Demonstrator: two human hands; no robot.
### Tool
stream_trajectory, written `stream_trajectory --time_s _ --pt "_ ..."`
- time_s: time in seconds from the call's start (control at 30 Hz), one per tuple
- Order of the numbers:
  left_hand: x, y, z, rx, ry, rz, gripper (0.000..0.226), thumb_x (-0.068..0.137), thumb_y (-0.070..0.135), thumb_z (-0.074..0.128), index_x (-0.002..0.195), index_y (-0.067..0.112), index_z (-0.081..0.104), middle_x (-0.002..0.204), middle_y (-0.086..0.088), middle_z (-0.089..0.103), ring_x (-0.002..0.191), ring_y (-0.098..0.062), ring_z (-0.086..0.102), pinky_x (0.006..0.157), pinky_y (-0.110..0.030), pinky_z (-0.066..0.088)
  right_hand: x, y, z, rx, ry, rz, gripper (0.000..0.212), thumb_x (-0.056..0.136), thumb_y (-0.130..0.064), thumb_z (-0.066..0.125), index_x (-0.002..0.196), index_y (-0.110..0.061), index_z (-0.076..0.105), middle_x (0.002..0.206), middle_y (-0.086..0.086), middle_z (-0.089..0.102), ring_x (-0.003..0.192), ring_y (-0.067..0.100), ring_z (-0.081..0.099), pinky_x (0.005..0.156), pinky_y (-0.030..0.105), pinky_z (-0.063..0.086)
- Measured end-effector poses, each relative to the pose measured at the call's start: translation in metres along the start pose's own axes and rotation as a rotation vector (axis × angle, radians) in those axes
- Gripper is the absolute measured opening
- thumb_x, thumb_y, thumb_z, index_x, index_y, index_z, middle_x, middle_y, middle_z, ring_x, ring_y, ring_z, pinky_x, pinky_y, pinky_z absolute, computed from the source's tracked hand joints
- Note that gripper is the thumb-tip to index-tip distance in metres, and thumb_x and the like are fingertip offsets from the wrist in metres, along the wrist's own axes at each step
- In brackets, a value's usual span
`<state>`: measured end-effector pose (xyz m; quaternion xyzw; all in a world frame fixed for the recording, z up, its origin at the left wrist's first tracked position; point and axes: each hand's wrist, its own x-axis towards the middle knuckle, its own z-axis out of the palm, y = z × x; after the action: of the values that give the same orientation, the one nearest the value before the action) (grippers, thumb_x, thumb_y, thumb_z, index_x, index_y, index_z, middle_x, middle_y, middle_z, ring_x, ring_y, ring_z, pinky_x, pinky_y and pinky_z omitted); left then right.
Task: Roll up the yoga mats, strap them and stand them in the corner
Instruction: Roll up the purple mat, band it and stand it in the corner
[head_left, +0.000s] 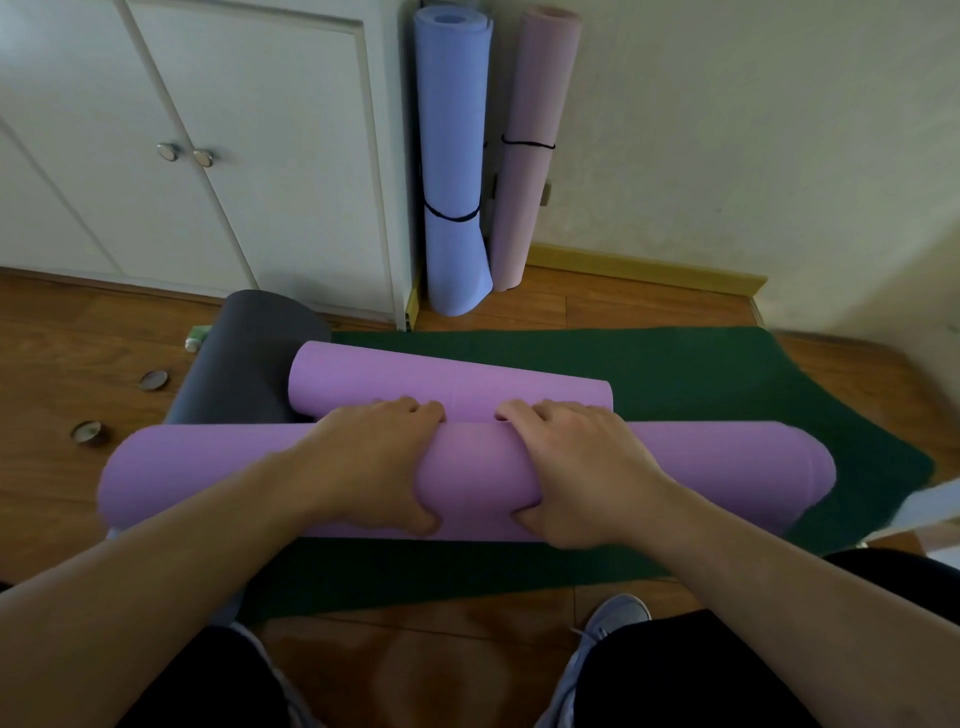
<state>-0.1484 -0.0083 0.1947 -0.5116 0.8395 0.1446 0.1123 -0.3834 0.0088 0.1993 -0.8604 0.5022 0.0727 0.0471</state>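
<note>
The left hand (363, 462) is gripping the purple roll (467, 478), its fingers (410, 408) curling over the far side and the thumb tucking under the near side. Just right of it, the right hand (576, 467) is gripping the same roll in the same way, fingers (524, 410) hooking over the top and the thumb pressing in at the near edge. Bare mat is showing between the two hands.

The roll is lying crosswise on a green mat (727, 379) that is spread flat on the wood floor (62, 332).

Left of the left fingers, two small round tins (89, 433) are sitting on the floor, and a dark grey mat (244, 364) is lying partly rolled. Just beyond both sets of fingers, touching them, the unrolled end of the purple mat, the flap (447, 387), is curling upward.

Farther beyond the fingers, a white cabinet (208, 130) is standing to the left. Beside it in the corner, a blue roll (454, 156) and a pink roll (530, 156) are standing upright, touching, each bound by a black strap (451, 214).

Near the person, a grey shoe (613, 618) is resting on the floor below the right hand.
</note>
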Motion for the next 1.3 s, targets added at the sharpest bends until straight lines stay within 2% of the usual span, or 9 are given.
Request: stream_trajectory --time_s 0.1,0.27,0.6,0.8,0.97,1.03,1.1,1.23,1.3 --pt "0.001 0.003 0.006 0.083 0.078 0.036 0.086 0.065 0.076 0.076 0.131 0.032 0.041 0.121 0.01 0.053 0.104 -0.013 0.053 0.085 -0.033 0.049 -0.002 0.002 0.002 0.039 0.003 0.019 0.081 0.072 -0.059 0.071 0.139 -0.029 0.037 0.116 0.0 0.065 0.101 0.029 0.063 0.082 0.042 0.055" --pt "0.005 -0.003 0.0 0.035 0.073 -0.008 0.082 0.062 0.075 0.076 0.124 0.032 0.043 0.114 0.011 0.059 0.098 -0.016 0.057 0.078 -0.038 0.052 0.0 -0.001 0.003 -0.058 0.019 -0.01 0.11 0.068 -0.067 0.079 0.153 -0.022 0.026 0.138 0.005 0.046 0.122 0.029 0.049 0.107 0.045 0.046" --pt "0.002 0.001 0.003 0.048 0.056 0.036 0.09 0.065 0.075 0.08 0.132 0.032 0.04 0.124 0.01 0.052 0.103 -0.01 0.05 0.086 -0.032 0.05 0.0 0.0 0.004 0.043 0.031 0.014 0.083 0.071 -0.06 0.075 0.138 -0.029 0.038 0.119 -0.001 0.064 0.104 0.027 0.063 0.084 0.039 0.053" --pt "0.001 -0.002 -0.001 0.011 0.074 0.0 0.08 0.063 0.073 0.078 0.122 0.031 0.041 0.111 0.011 0.06 0.091 -0.014 0.055 0.073 -0.038 0.052 0.001 -0.004 0.009 -0.084 0.021 -0.006 0.116 0.065 -0.069 0.08 0.155 -0.021 0.024 0.139 0.005 0.046 0.124 0.03 0.049 0.107 0.046 0.045" --pt "0.001 -0.001 0.001 -0.023 0.011 0.0 0.083 0.065 0.076 0.076 0.129 0.035 0.042 0.12 0.012 0.057 0.103 -0.014 0.057 0.086 -0.04 0.055 0.003 -0.002 0.009 -0.017 0.035 -0.008 0.083 0.071 -0.059 0.078 0.137 -0.024 0.04 0.124 0.002 0.057 0.109 0.028 0.057 0.093 0.043 0.05" --pt "0.0 0.0 0.003 0.017 0.007 0.021 0.09 0.065 0.076 0.079 0.134 0.034 0.041 0.125 0.011 0.053 0.108 -0.013 0.055 0.089 -0.036 0.053 0.003 0.0 0.008 0.039 0.026 0.001 0.081 0.07 -0.058 0.078 0.135 -0.026 0.041 0.121 0.001 0.062 0.106 0.028 0.061 0.087 0.041 0.052" --pt "0.001 0.001 0.005 0.044 0.013 0.023 0.092 0.065 0.075 0.08 0.134 0.032 0.039 0.124 0.009 0.053 0.107 -0.014 0.055 0.086 -0.034 0.052 0.002 0.0 0.009 0.066 0.012 0.0 0.085 0.071 -0.06 0.078 0.139 -0.027 0.039 0.122 0.001 0.063 0.107 0.028 0.062 0.086 0.04 0.051" --pt "0.002 -0.002 0.003 0.034 0.024 0.008 0.087 0.065 0.071 0.08 0.129 0.03 0.039 0.117 0.008 0.059 0.096 -0.016 0.056 0.079 -0.039 0.055 0.002 -0.003 0.012 -0.028 -0.013 -0.026 0.109 0.071 -0.069 0.075 0.155 -0.022 0.023 0.14 0.005 0.05 0.125 0.03 0.051 0.11 0.046 0.043" --pt "0.002 -0.004 0.001 0.006 -0.009 -0.009 0.089 0.062 0.074 0.08 0.129 0.03 0.039 0.115 0.008 0.06 0.096 -0.017 0.056 0.079 -0.041 0.055 0.001 -0.004 0.014 -0.082 -0.016 -0.029 0.117 0.066 -0.071 0.078 0.156 -0.021 0.022 0.14 0.006 0.045 0.125 0.031 0.048 0.109 0.048 0.044"
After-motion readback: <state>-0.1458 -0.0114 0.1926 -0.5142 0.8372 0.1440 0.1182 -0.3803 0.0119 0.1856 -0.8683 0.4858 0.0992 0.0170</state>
